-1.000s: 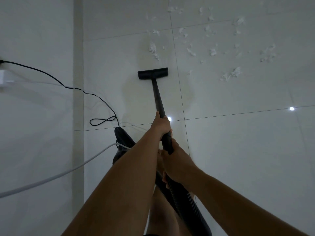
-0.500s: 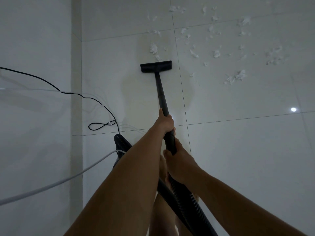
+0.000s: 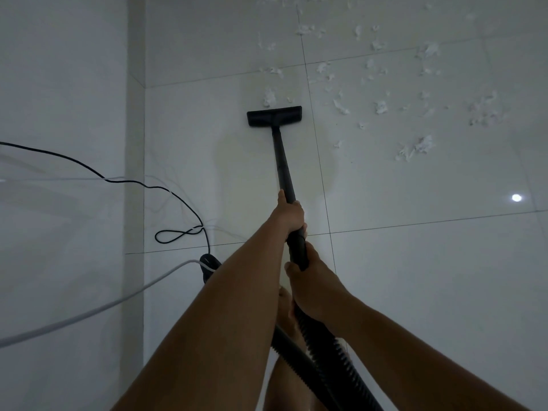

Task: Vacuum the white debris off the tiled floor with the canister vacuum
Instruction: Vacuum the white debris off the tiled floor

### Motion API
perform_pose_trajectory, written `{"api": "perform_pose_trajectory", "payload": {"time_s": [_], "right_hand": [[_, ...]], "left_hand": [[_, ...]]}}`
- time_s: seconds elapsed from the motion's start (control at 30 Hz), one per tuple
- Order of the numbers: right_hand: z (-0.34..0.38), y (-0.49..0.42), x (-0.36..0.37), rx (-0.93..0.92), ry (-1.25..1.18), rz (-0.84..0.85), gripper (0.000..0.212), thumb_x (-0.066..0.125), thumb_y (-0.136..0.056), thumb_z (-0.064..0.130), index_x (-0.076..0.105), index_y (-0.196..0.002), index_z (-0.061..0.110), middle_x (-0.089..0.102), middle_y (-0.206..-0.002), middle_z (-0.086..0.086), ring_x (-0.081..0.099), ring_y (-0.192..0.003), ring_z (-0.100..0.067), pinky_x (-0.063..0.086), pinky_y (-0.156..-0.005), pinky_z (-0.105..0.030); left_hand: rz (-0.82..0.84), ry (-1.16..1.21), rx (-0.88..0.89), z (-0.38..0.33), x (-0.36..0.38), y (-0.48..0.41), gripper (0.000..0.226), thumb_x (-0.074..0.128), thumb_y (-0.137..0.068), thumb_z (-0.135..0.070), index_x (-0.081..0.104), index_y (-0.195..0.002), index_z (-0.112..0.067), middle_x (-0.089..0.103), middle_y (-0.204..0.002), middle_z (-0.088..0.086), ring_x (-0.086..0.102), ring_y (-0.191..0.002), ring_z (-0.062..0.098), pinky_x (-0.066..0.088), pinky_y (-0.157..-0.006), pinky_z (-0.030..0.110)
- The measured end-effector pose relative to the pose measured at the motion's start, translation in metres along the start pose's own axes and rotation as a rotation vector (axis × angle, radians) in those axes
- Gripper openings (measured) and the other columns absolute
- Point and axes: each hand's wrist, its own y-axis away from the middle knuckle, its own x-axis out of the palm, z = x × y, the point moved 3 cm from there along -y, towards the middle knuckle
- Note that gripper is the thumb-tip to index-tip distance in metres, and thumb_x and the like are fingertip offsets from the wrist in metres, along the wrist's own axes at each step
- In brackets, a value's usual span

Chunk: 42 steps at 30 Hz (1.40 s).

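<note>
On the tiled floor (image 3: 415, 262) ahead, we grip the wand (image 3: 283, 164) with our left hand (image 3: 290, 213) and, nearer the hose (image 3: 329, 351), our right hand (image 3: 308, 289), and the nozzle (image 3: 274, 116) has slid forward up to the nearest white debris (image 3: 269, 97), so most scraps are yet to be collected.

Dim, grey-blue cast. Small bright glare spot (image 3: 516, 197) well right of right hand (image 3: 308, 287). Wide-angle bowing toward frame edges.

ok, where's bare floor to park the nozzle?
Free: tile right of the wand, nearer than the white debris; also the strip between wand and black cord loop. Crowded: beyond and right of the floor nozzle.
</note>
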Motion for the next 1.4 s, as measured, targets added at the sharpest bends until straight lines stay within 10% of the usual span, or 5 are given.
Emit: {"api": "perform_pose_trajectory", "payload": {"time_s": [0.13,0.5,0.87,1.4], "right_hand": [[-0.005,0.01,-0.004,0.008,0.021,0.014,0.06,0.04,-0.11,0.034,0.012,-0.162,0.039,0.067,-0.119,-0.01,0.063,-0.061,-0.013,0.053,-0.049,-0.024],[-0.038,0.044,-0.012,-0.012,0.009,0.019,0.057,0.04,-0.11,0.029,0.016,-0.162,0.037,0.066,-0.111,-0.014,0.055,-0.043,-0.008,0.039,-0.033,-0.013],[-0.005,0.009,-0.016,-0.017,-0.001,0.017,0.059,0.042,-0.109,0.033,0.015,-0.161,0.039,0.069,-0.116,-0.017,0.061,-0.051,-0.011,0.051,-0.049,-0.026],[0.067,-0.048,-0.04,-0.023,0.025,0.033,0.06,0.042,-0.108,0.033,0.015,-0.162,0.039,0.066,-0.118,-0.012,0.061,-0.071,-0.016,0.045,-0.055,-0.027]], "left_hand": [[-0.001,0.032,-0.02,0.004,0.007,0.016,0.066,0.033,-0.111,-0.029,-0.009,-0.159,-0.045,0.056,-0.083,0.011,0.052,-0.058,0.014,0.05,-0.043,0.025],[0.014,0.002,-0.023,0.033,0.035,0.042,0.066,0.03,-0.111,-0.029,-0.013,-0.158,-0.045,0.056,-0.082,0.012,0.053,-0.057,0.015,0.046,-0.039,0.023],[0.018,0.044,-0.03,-0.003,0.014,0.012,0.065,0.031,-0.111,-0.031,-0.012,-0.158,-0.047,0.057,-0.091,0.014,0.052,-0.057,0.016,0.046,-0.035,0.019],[-0.022,0.005,-0.013,-0.081,-0.019,-0.042,0.068,0.035,-0.11,-0.03,-0.01,-0.158,-0.047,0.059,-0.093,0.015,0.056,-0.062,0.018,0.058,-0.072,0.038]]}}
